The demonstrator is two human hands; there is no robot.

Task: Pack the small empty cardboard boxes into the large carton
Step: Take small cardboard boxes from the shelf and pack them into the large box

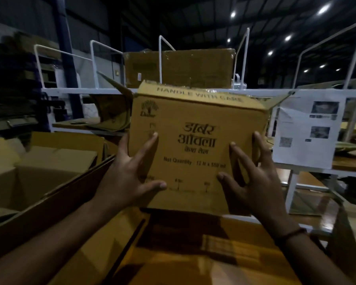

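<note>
A small brown cardboard box (195, 128) with dark printed lettering is held up in the middle of the view, its printed side towards me. My left hand (130, 173) presses its lower left edge with fingers spread. My right hand (253, 175) grips its lower right edge, fingers spread over the face. Below the box lies the large carton (193, 254), its brown flaps spreading under my forearms. The small box's bottom edge is just above that carton.
An open brown carton (39, 173) stands at the left. A white metal rack (86, 91) behind carries a taped carton (179, 66) on top and loose flat cardboard (109, 112). A printed paper sheet (308, 128) hangs on the rack at right.
</note>
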